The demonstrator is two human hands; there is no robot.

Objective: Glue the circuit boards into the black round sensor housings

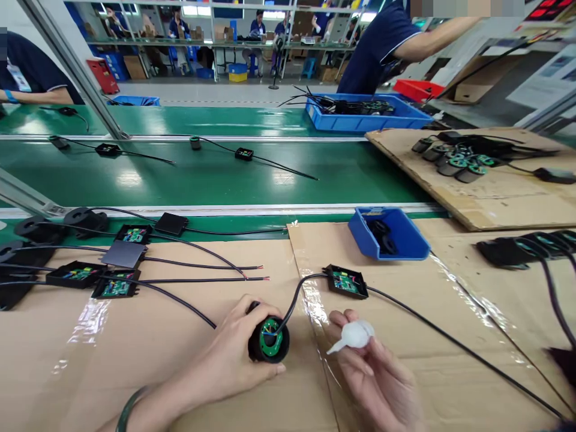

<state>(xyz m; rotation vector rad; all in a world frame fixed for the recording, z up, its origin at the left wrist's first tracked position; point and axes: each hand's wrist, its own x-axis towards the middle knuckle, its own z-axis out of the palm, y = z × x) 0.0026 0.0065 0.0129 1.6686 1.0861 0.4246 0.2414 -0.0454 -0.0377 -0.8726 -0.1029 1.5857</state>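
The left hand (234, 354) wraps around a black puck (269, 340) on the cardboard (180, 384), its green board facing up. Just right of it, the right hand (373, 372) pinches a white bottle (355, 335), nozzle pointing at the puck. A cable (299, 294) runs from the puck to an open box (346, 281) beyond.

Single head-worn view, looking forward and down, close over the cardboard-covered workbench (189, 360) at lower frame; green conveyor belt (202, 174) crosses mid-frame, distant shelving at top.

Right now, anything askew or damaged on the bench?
Nothing stands out. The left hand grips a black round housing with a green board inside; the right hand holds a small white bottle. The blue bin sits tilted, apparently by design.
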